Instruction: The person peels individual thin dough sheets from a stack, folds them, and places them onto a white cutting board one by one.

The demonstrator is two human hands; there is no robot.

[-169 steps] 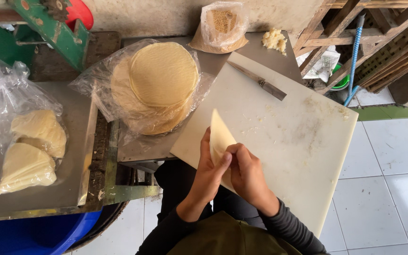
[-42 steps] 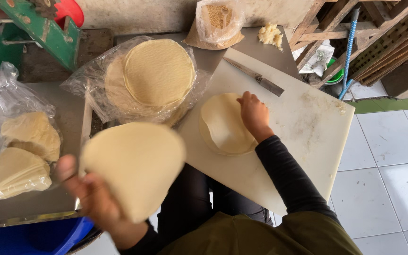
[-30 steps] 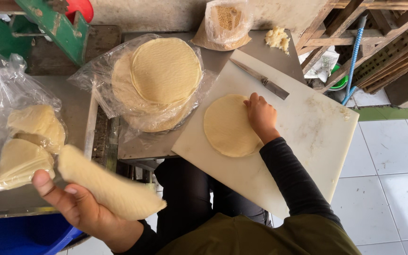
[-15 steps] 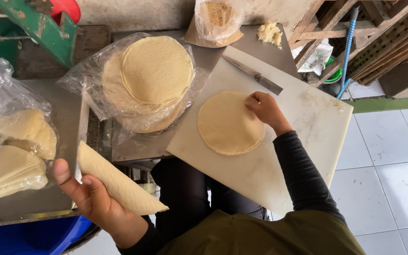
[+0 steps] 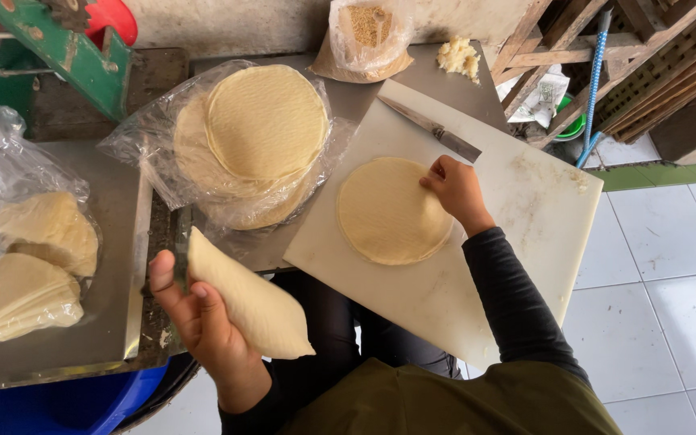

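So the left hand (image 5: 203, 330) has now folded its pale round wrapper into a cone-ish wedge (image 5: 247, 302) and clutches it. The right hand (image 5: 454, 187) stays pressed, fingers down, on the flat round wrapper (image 5: 388, 211) on the white plastic cutting board (image 5: 517, 242), grasping nothing.

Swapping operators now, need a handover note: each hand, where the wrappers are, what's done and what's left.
Left hand: grips a folded wrapper, held off the table.
Right hand: fingertips on a flat round wrapper lying on the white cutting board.
Knife lies at the board's top edge.
Done: folded wrappers in the bag at left.
Left: the round stack on plastic.
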